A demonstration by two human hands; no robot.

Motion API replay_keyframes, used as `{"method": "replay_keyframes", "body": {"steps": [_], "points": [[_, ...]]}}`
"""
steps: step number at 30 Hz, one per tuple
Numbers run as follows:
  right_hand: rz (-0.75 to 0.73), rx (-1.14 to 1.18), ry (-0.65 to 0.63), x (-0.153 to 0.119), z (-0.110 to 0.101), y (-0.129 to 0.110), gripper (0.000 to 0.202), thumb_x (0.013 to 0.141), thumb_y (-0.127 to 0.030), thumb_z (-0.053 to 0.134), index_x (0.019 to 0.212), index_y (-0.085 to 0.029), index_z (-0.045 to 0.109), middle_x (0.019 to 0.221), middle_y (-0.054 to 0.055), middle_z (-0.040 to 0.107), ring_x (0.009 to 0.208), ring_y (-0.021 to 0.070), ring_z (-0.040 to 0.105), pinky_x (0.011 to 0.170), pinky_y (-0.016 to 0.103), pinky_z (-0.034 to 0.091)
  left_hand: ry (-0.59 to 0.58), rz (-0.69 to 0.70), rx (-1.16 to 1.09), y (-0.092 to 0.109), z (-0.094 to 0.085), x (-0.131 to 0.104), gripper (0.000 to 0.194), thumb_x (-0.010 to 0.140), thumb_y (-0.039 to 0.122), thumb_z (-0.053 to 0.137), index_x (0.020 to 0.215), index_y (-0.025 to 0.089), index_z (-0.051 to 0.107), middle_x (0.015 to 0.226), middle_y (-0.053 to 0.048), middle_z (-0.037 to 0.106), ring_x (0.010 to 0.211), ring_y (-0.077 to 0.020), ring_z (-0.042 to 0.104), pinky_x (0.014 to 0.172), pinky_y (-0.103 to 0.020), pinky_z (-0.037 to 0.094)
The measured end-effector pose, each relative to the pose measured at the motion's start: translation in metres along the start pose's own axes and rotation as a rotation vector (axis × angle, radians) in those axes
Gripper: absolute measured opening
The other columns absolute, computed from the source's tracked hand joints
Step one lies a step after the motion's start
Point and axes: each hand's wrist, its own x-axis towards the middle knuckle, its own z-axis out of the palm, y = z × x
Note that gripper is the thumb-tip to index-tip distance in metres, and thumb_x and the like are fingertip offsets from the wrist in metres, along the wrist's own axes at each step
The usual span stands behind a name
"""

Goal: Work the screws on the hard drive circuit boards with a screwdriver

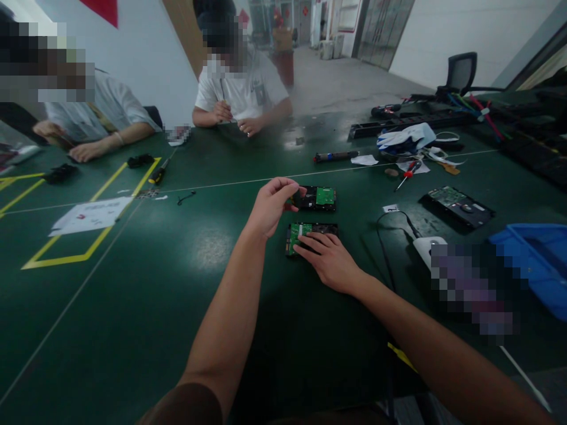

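Two hard drives lie one behind the other on the green table, circuit-board sides up. My left hand is closed at the left end of the far hard drive, thumb and fingertips around its dark edge; the fingers hide part of that end. On the near hard drive my right hand lies palm down, fingers stretched across the board and covering its right half. A third hard drive sits farther right, apart from both hands.
On the right are a white power strip with a black cable, a blue bin, a red screwdriver and gloves. An electric screwdriver lies beyond the drives. Two people sit across the table. Yellow tape and paper are left.
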Motion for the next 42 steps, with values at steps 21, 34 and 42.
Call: {"method": "replay_keyframes", "body": {"steps": [21, 34, 42], "points": [[0.003, -0.004, -0.011, 0.0, 0.0028, 0.001, 0.057, 0.097, -0.015, 0.056, 0.153, -0.027, 0.055, 0.164, 0.008, 0.049, 0.148, 0.0331, 0.04, 0.115, 0.054, 0.034, -0.076, 0.057, -0.074, -0.0031, 0.001, 0.0015, 0.016, 0.092, 0.032, 0.071, 0.099, 0.017, 0.072, 0.094, -0.006, 0.071, 0.091, -0.0154, 0.069, 0.068, -0.022, 0.058], [0.0, -0.012, -0.008, -0.0001, 0.0028, 0.001, 0.057, 0.098, -0.015, 0.055, 0.154, -0.025, 0.055, 0.164, 0.008, 0.049, 0.148, 0.0333, 0.04, 0.115, 0.054, 0.034, -0.092, 0.048, -0.031, -0.0027, -0.0028, 0.0009, 0.017, 0.094, 0.03, 0.065, 0.106, 0.02, 0.072, 0.094, -0.006, 0.072, 0.092, -0.0169, 0.07, 0.057, -0.02, 0.051], [0.002, -0.003, -0.014, -0.0003, 0.0015, 0.0004, 0.057, 0.097, -0.014, 0.055, 0.153, -0.026, 0.056, 0.164, 0.009, 0.049, 0.148, 0.0327, 0.041, 0.114, 0.052, 0.034, -0.072, 0.01, -0.078, -0.0002, -0.0003, -0.0009, 0.014, 0.092, 0.03, 0.067, 0.098, 0.02, 0.061, 0.096, -0.007, 0.074, 0.095, -0.0198, 0.072, 0.062, -0.024, 0.056]]}}
